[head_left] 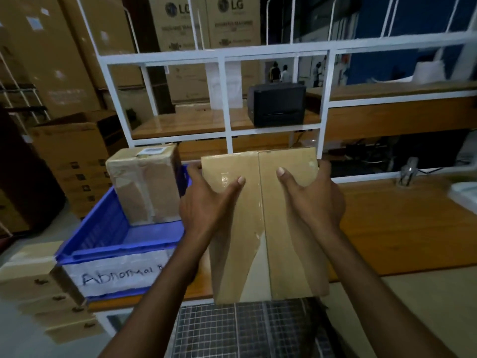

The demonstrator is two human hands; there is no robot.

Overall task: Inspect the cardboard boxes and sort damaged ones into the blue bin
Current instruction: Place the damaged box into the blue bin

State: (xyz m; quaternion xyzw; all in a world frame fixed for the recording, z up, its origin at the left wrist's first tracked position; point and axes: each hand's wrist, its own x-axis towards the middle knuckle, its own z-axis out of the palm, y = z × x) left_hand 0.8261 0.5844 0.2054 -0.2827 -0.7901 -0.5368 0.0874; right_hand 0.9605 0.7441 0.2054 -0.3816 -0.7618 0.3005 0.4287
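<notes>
Left hand (pixel 206 200) & right hand (pixel 309 200) grip a taped cardboard box (pixel 265 244), thumbs on top, above the wood table (pixel 402 228). Just left: blue bin (pixel 103 228) w/ another box (pixel 144 184) inside. Far back: black printer (pixel 277 104).

Both hands (pixel 206 202) (pixel 309 200) grip taped box (pixel 265 228) beside blue bin (pixel 108 233) holding another box (pixel 144 182)
</notes>
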